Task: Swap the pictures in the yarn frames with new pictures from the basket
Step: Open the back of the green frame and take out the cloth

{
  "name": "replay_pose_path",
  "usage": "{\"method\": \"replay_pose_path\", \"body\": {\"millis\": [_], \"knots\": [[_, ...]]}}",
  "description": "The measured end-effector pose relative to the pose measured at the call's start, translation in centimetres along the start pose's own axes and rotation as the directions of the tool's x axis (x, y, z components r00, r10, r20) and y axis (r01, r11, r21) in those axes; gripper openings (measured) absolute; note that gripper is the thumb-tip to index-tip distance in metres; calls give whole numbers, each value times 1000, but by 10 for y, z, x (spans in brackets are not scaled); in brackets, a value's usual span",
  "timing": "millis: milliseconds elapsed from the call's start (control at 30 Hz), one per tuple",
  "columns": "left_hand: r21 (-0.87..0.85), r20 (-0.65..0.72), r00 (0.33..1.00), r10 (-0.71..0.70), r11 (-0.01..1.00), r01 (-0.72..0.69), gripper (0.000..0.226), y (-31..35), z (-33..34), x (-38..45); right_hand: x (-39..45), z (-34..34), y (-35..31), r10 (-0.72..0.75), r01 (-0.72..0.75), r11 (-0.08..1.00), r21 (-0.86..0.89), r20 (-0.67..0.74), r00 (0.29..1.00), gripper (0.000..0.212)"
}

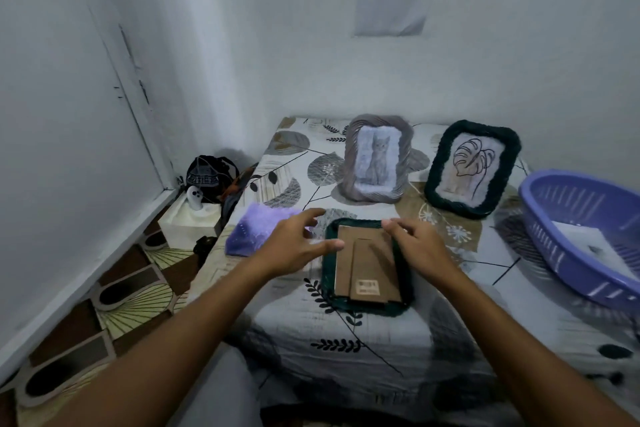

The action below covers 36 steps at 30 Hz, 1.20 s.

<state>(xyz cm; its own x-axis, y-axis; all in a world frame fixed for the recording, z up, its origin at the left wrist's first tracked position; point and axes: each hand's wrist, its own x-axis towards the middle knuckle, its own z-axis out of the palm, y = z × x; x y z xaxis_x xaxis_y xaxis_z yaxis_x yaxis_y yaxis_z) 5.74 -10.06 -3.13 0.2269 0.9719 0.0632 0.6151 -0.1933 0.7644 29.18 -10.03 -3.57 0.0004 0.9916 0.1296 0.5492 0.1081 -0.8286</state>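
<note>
A dark green yarn frame lies face down on the table, its brown cardboard back and stand upward. My right hand rests on the frame's right edge with fingers bent over the top corner. My left hand hovers just left of the frame, fingers spread and holding nothing. Behind stand a grey yarn frame with a cat picture and a second dark green yarn frame with a leaf drawing. The purple basket at the right holds white pictures.
A fluffy purple frame or cloth lies at the table's left edge. The table carries a leaf-patterned cloth. On the floor at left are a white box and a black bag. Walls close in behind and to the left.
</note>
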Motion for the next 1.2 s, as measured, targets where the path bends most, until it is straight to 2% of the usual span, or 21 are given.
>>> {"method": "replay_pose_path", "body": {"millis": [100,200,367,667,733,800,867,933,1067,1200], "knots": [[-75,7,997,-70,995,71,82,9,22,0,-12,-5,13,106,-103,988,111,-18,994,44],[-247,16,991,-136,959,136,63,11,35,-4,-23,-5,13,173,-171,965,200,7,985,45],[-392,-9,983,-182,905,164,62,13,36,-9,-23,-3,7,219,-218,943,251,25,975,41],[-405,15,975,-220,890,207,66,4,21,-12,-21,9,-2,229,-236,941,244,56,972,40],[-387,11,977,-214,900,202,60,2,19,-12,-20,12,-1,203,-206,962,178,40,978,40],[-303,-75,978,-192,939,161,50,3,18,-12,-18,12,-3,155,-152,986,63,-41,987,24],[-256,-174,970,-170,959,122,38,6,18,-12,-18,12,-8,126,-124,992,25,-72,990,12],[-306,-142,972,-187,942,137,28,12,20,-12,-17,12,-13,185,-184,979,91,-2,983,6],[-462,9,961,-277,851,249,24,23,28,-16,-20,15,-24,287,-312,937,157,165,944,14],[-592,4,936,-352,753,285,27,27,32,-13,-17,17,-27,332,-377,901,213,217,918,9]]}}
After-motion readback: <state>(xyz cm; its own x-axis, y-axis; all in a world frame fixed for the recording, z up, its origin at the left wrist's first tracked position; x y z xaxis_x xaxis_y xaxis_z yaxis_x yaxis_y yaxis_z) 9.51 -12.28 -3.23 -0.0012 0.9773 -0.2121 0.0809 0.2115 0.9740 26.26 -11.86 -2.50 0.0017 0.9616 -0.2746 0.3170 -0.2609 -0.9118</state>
